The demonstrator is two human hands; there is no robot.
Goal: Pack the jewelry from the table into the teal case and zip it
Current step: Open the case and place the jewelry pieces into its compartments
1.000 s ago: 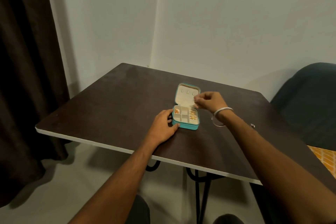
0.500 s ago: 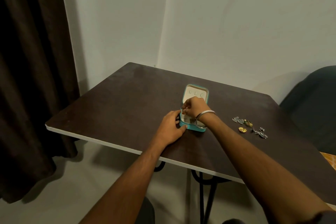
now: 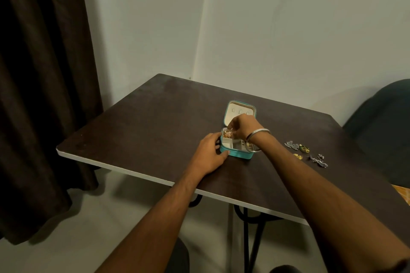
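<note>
Nearest the camera, two bare forearms reach out over the front edge of a dark brown table (image 3: 155, 122). On the table, the left hand (image 3: 209, 153) lies loosely spread, fingers curved against the left end of the teal case (image 3: 240, 154) and thumb touching its front wall, bracing rather than gripping it. Its lid (image 3: 240, 111) stands open and tilted back, pale lining showing. Over the tray's far left compartment the right hand (image 3: 243, 127), a silver bangle (image 3: 258, 134) on its wrist, has its fingertips bunched down at a gold piece (image 3: 227, 134) lying there; whether they pinch it or only touch it cannot be told. More gold shows in the right-hand compartment, partly hidden by the wrist. To the right, well apart from the case, loose silver and gold jewelry (image 3: 305, 154) lies scattered on the tabletop. Beyond, a dark chair (image 3: 383, 122) sits at the right, a dark curtain (image 3: 42, 73) hangs at the left, and pale walls meet in a corner.
</note>
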